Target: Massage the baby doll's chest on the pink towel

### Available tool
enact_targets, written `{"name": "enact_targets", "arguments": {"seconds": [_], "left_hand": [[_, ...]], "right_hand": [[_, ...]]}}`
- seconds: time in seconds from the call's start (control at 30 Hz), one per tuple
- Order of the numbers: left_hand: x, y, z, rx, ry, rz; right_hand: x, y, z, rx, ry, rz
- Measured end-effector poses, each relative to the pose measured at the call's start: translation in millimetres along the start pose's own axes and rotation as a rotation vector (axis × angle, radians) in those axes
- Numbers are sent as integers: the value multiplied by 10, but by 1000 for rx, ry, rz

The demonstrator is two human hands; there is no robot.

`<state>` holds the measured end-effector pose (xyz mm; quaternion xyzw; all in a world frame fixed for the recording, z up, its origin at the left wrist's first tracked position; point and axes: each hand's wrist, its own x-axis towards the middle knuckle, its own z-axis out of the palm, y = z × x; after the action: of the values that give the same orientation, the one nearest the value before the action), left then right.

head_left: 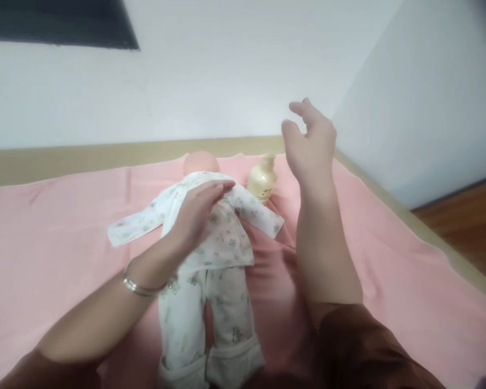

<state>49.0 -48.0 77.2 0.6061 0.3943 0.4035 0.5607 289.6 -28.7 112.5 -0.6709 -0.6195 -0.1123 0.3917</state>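
A white long-sleeved baby top (227, 246) with small printed figures lies spread on a pink cloth (81, 205). Matching baby pants (229, 308) with turned-up cuffs extend below it. At the collar shows a rounded skin-coloured shape (201, 161), like a doll's head; whether a body fills the clothes I cannot tell. My left hand (200, 210), a silver bracelet on its wrist, is over the top's chest with fingers stretched out and together. Raised to the right, my right hand (311, 143) has thumb and fingers bent and apart, nothing visible between them. A cream pump bottle (262, 181) stands beside the right-hand sleeve.
The pink cloth covers a surface with a tan edge (146, 145). Behind it rises a white wall (210, 81) with a dark panel (56, 21) at upper left. A brown wooden floor (470, 221) shows at the right.
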Motion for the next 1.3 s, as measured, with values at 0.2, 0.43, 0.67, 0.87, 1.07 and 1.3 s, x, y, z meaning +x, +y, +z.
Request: {"name": "enact_targets", "arguments": {"seconds": [0.2,0.43,0.67,0.87,1.07,1.3], "left_hand": [[581,281,413,-352,-107,-210],[775,330,546,-233,-2,-27],[561,450,431,-374,-191,-199],[177,467,2,-348,-207,-239],[-93,622,-340,-83,-53,-227],[-296,915,-582,-537,-79,-213]], "right_hand": [[27,-235,184,36,-139,2],[-62,-382,342,-67,-208,-65],[-140,-504,280,-140,-277,14],[-153,-564,285,-116,-321,139],[-84,-597,298,-171,-362,233],[-89,-631,317,-225,-328,295]]}}
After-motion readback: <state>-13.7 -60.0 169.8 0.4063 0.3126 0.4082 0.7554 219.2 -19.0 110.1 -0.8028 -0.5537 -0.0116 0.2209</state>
